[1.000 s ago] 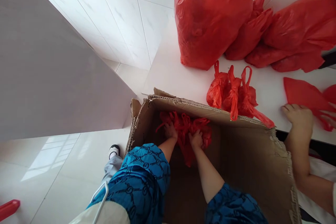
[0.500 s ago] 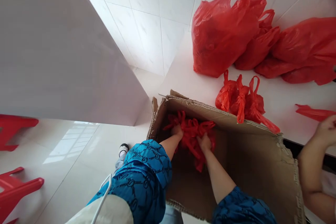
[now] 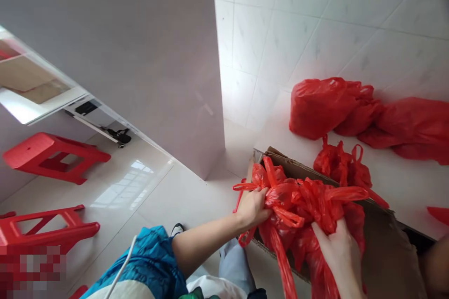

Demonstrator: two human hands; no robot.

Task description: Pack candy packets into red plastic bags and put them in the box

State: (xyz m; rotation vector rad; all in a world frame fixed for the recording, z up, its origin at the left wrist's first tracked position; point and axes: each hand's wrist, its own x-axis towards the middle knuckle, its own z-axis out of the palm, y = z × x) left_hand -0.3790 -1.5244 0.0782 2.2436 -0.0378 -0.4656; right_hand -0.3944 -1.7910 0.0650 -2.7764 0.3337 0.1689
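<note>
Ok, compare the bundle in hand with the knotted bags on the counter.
The held bundle hangs over the cardboard box, gripped by left hand and right hand; the counter bags lie untouched behind it. The held bundle is bigger, handles trailing; the counter bags sit compact. Both are red plastic.

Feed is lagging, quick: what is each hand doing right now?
Left hand: closed, gripping the bundle of red bags over the cardboard box.
Right hand: closed on the same bundle.

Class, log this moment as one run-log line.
left hand: grips red bag bundle | right hand: grips same bundle | bundle: over cardboard box
</note>
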